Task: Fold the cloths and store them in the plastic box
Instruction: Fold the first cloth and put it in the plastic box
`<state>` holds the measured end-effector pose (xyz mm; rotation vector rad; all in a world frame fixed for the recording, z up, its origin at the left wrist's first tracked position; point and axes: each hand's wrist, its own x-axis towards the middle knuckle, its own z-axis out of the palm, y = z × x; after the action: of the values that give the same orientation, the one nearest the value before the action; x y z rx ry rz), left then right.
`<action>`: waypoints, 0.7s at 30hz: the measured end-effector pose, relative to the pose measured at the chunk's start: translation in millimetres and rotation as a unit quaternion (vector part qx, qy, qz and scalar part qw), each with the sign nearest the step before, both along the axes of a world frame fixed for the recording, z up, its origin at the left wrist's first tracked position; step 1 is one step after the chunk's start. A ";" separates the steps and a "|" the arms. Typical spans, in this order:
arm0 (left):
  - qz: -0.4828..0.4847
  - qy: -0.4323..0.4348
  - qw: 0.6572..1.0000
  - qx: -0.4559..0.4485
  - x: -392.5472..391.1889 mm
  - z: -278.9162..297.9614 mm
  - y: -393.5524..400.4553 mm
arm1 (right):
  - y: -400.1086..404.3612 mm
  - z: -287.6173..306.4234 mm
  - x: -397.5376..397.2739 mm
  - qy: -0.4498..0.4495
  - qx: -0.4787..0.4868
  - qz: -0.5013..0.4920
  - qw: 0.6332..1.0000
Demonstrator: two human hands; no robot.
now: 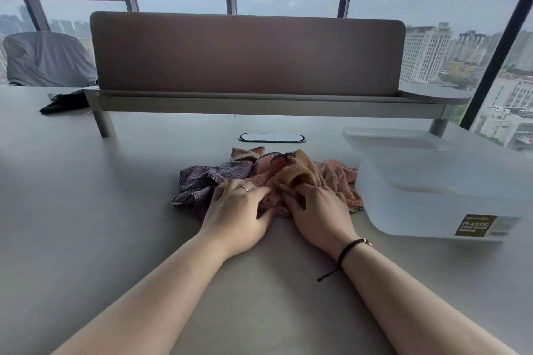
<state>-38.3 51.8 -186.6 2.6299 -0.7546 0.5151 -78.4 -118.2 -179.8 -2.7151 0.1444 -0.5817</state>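
A crumpled heap of waffle-weave cloths lies on the grey table in front of me: a purple cloth [199,179] on the left, a pink cloth [337,179] in the middle and right, and an orange cloth [300,171] bunched on top. My left hand [236,210] rests on the heap where purple meets pink, fingers curled into the pink fabric. My right hand [315,210] grips the orange cloth at its lower edge. A translucent white plastic box [432,199] with a brown label stands to the right of the heap, its lid closed.
A brown desk divider [245,52] on a raised shelf runs across the back of the table [86,210]. An oval cable port [272,138] sits just behind the cloths. A black object [62,102] lies far left; a covered chair [46,57] stands beyond.
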 end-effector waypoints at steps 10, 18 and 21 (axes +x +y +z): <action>-0.002 0.062 0.997 -0.041 -6.0 6.6 -1.4 | 5.5 19.4 -16.5 -0.217 0.241 0.051 0.945; -0.066 0.060 0.983 -0.164 -0.7 9.4 -1.2 | 22.8 31.4 -38.8 -0.128 0.441 0.221 0.860; -0.109 0.013 0.981 -0.160 -4.7 8.0 -1.6 | 17.3 34.8 -43.3 -0.045 0.578 0.236 0.780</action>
<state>-43.0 50.2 -178.6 2.2235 -0.8608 0.4928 -121.7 -101.0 -145.1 -1.4182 -0.1672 -0.2880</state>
